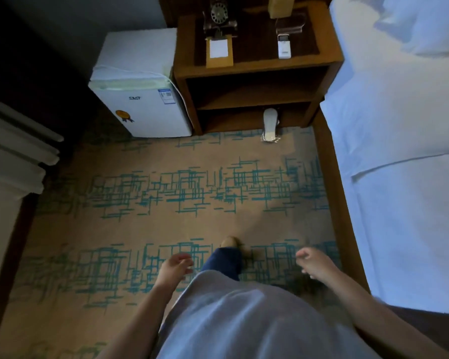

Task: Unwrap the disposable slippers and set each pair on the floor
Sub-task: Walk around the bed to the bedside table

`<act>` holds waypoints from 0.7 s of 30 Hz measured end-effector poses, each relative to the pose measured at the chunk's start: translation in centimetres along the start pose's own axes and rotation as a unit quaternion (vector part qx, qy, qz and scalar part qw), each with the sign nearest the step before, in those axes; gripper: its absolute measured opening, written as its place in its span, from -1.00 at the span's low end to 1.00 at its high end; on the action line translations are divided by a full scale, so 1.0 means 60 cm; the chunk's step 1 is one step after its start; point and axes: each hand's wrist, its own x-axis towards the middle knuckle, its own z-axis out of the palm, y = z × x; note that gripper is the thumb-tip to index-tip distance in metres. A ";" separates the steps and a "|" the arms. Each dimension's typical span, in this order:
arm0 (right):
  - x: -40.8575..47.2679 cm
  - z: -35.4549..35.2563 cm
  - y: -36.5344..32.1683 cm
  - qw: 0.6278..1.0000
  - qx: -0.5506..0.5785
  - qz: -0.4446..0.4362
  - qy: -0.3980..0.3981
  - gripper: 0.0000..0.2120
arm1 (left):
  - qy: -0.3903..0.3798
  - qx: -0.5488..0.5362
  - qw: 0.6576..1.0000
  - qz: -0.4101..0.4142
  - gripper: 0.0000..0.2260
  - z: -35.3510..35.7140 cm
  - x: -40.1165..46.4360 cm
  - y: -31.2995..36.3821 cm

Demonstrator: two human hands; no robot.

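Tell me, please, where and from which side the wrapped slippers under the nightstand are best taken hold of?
Probably at the near end of the wrapped slippers, which juts out of the nightstand onto the carpet, its wrapper crinkled there. Come from the front, low: the far end lies tucked under the bottom shelf. Both hands are empty.

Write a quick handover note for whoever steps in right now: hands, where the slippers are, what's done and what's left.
Left hand: empty, fingers loosely curled, hanging in front of the body.
Right hand: empty, also loosely curled.
Wrapped slippers: lying half out of the nightstand bottom shelf, front end resting on the carpet, plastic still on.
Done: nothing unwrapped, no slippers set out.
Left: walk over, pick up the pack, tear off the wrap, place the pair on the floor. Only one pack is visible.
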 end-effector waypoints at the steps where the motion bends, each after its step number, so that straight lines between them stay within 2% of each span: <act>1: 0.006 -0.001 -0.011 1.000 0.003 0.003 0.005 -0.72 | -0.011 0.014 1.000 0.002 -0.89 -0.008 0.021 0.032; 6: 0.032 -0.011 -0.042 0.997 0.055 0.001 0.050 -0.76 | -0.033 0.049 0.998 0.033 -0.87 -0.023 0.140 0.200; 12: 0.061 -0.058 -0.060 0.993 0.093 0.063 0.036 -0.76 | -0.017 0.051 0.997 0.060 -0.87 0.016 0.226 0.352; 15: 0.109 -0.100 -0.063 0.998 0.045 0.042 -0.004 -0.80 | -0.005 0.058 0.996 0.070 -0.87 0.056 0.254 0.397; 17: 0.142 -0.146 -0.072 0.998 0.047 0.044 -0.018 -0.75 | -0.003 0.058 0.996 0.062 -0.86 0.086 0.265 0.418; 21: 0.220 -0.261 -0.099 0.998 0.038 0.039 -0.024 -0.72 | 0.010 0.000 1.000 0.019 -0.88 0.151 0.278 0.434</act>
